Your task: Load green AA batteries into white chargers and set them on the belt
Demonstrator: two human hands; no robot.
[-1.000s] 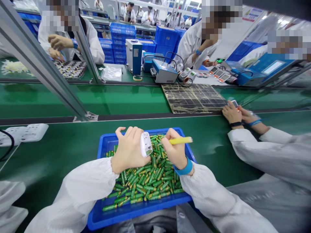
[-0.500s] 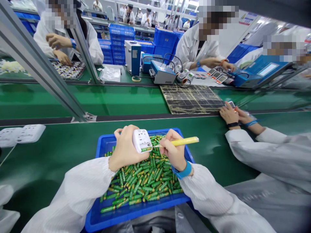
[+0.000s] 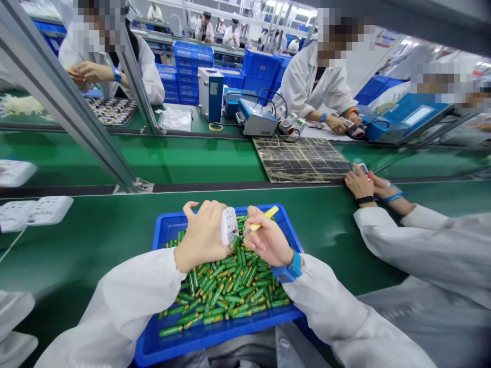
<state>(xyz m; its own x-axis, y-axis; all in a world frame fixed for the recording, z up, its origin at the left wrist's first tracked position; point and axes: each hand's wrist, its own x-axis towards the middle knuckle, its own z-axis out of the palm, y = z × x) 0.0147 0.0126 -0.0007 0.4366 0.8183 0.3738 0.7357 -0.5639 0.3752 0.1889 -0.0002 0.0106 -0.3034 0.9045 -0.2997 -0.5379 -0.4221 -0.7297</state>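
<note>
My left hand (image 3: 205, 232) is closed around a small white plastic device (image 3: 229, 226), whose back, with slots and holes, is turned toward my right hand. The fingers of my right hand (image 3: 266, 237) are closed on a yellow-handled tool (image 3: 264, 219); its thin tip is hard to make out and lies close to the device. Both hands are over a blue tray (image 3: 215, 340). Inside the tray lies a loose heap of green and gold batteries (image 3: 230, 286).
More white devices (image 3: 49, 210) lie at the left on the green bench (image 3: 126, 225). A co-worker's hands (image 3: 362, 185) hold a device at the right. Behind runs a green conveyor belt (image 3: 199, 158) bearing a dark marked board (image 3: 303, 158). A metal post (image 3: 76, 102) slants across the left.
The device in my left hand has turned to a steeper angle. My right hand has rolled over, swinging the tool's yellow handle upward and inward. Another white device has come into view at the far left.
</note>
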